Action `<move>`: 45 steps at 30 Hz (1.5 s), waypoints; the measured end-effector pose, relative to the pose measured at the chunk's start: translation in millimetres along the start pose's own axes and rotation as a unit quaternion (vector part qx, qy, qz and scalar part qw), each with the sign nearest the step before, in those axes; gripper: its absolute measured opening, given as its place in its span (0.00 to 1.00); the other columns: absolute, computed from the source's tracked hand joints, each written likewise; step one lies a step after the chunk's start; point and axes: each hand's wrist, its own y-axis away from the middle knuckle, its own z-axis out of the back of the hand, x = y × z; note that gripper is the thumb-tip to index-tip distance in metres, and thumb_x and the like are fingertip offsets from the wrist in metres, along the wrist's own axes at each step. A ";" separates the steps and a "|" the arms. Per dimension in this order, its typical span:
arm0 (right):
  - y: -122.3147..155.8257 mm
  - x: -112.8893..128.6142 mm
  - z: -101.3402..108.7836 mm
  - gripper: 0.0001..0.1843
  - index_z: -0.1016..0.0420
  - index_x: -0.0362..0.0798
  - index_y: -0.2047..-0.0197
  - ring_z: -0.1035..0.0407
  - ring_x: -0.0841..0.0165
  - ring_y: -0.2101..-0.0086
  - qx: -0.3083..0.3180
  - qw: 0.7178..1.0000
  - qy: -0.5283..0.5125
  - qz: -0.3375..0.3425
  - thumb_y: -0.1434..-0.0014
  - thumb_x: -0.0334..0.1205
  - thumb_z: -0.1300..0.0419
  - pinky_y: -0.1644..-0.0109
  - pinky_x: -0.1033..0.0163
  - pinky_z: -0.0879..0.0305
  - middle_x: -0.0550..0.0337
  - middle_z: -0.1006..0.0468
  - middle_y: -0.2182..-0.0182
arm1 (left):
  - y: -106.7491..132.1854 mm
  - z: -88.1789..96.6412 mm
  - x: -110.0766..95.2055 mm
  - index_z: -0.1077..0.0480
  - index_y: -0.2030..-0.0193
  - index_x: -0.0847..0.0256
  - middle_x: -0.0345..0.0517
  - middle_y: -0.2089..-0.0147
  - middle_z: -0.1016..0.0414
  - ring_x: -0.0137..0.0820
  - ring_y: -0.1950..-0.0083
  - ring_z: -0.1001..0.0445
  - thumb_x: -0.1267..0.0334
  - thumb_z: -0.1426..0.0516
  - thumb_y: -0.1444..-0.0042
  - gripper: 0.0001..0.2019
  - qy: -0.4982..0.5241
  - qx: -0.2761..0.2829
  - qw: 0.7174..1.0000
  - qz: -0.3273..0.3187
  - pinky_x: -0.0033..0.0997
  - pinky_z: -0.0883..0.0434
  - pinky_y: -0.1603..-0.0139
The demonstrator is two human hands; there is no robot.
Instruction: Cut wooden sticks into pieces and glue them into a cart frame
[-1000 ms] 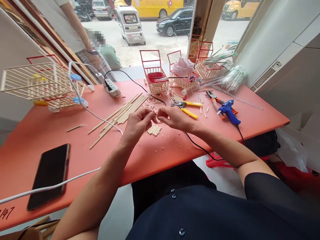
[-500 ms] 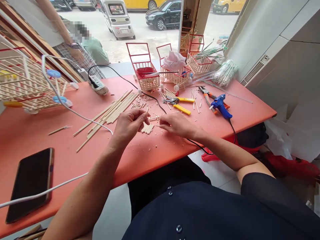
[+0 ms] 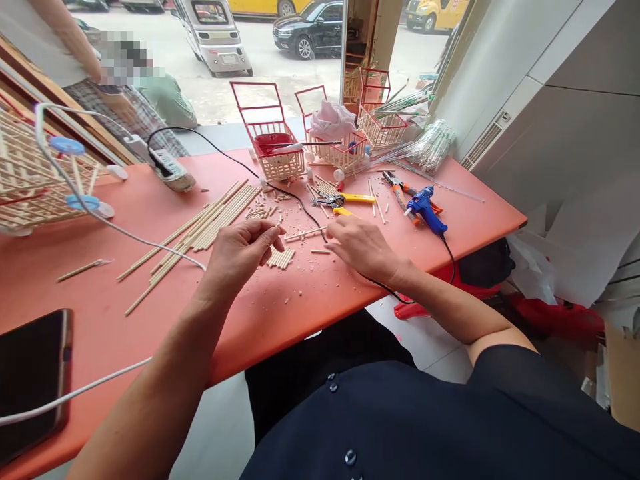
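My left hand [image 3: 240,252] is closed in a pinch on a short wooden stick [image 3: 277,231] just above the orange table [image 3: 300,307]. A small pile of cut stick pieces [image 3: 281,258] lies right below that pinch. My right hand [image 3: 361,248] hovers palm down over the table with its fingers stretched out and nothing in them. Its fingertips are close to the yellow-handled cutters [image 3: 353,199]. One loose short stick [image 3: 320,251] lies on the table just left of my right hand.
Long wooden sticks [image 3: 200,227] lie fanned left of centre. A blue glue gun [image 3: 425,203], orange-handled pliers [image 3: 397,183] and small stick carts [image 3: 273,153] stand at the back. A phone [image 3: 30,380] lies front left, a power strip [image 3: 170,172] back left. People stand outside.
My hands have drawn apart. My right hand let a short stick down on the table and reached toward the yellow cutters. The camera view swung to the right.
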 end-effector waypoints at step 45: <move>-52.4 -11.1 -19.8 0.38 0.25 0.48 0.65 0.29 0.72 0.73 -0.065 0.827 -0.544 0.128 0.30 0.78 0.36 0.68 0.63 0.33 0.60 0.22 0.73 | -13.2 3.5 5.7 0.22 0.64 0.66 0.41 0.72 0.21 0.16 0.83 0.42 0.59 0.20 0.45 0.17 0.344 -0.019 0.937 0.062 0.20 0.44 0.80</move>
